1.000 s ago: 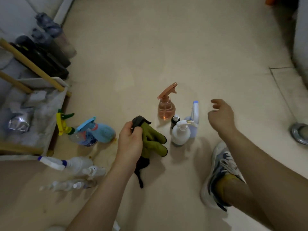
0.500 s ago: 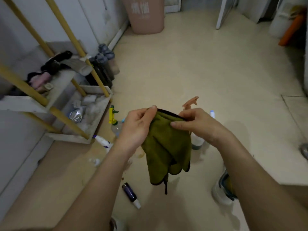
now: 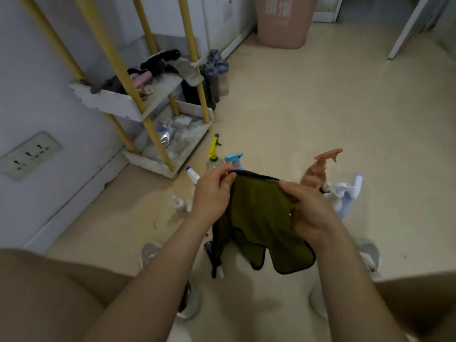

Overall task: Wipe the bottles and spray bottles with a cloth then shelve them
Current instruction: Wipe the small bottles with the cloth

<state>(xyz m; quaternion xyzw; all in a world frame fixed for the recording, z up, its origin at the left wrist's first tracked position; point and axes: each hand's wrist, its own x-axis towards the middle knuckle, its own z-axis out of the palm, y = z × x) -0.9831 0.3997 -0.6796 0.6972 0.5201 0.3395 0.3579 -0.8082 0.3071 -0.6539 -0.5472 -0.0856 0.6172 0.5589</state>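
An olive-green cloth (image 3: 256, 218) with a dark edge hangs spread between my hands above the floor. My left hand (image 3: 213, 193) pinches its top left edge. My right hand (image 3: 307, 208) grips its right side. Behind the cloth on the floor stand an orange spray bottle (image 3: 318, 169), a white pump bottle (image 3: 336, 193) and a pale blue bottle (image 3: 352, 193). To the left are a yellow-topped spray bottle (image 3: 214, 154), a blue-topped spray bottle (image 3: 234, 160) and clear bottles (image 3: 182, 203) lying down. A small dark bottle (image 3: 209, 248) lies under the cloth.
A yellow-framed shelf rack (image 3: 158, 99) with white trays stands against the left wall, cluttered with dark items and packets. Grey bottles (image 3: 214, 70) stand beside it. A pink bin (image 3: 283, 21) is at the back. My shoes (image 3: 367, 255) and knees frame the bottom.
One second ago only my left hand held the bunched cloth; my right hand has since taken hold and the cloth is spread out. The view has lifted, showing the shelf rack.
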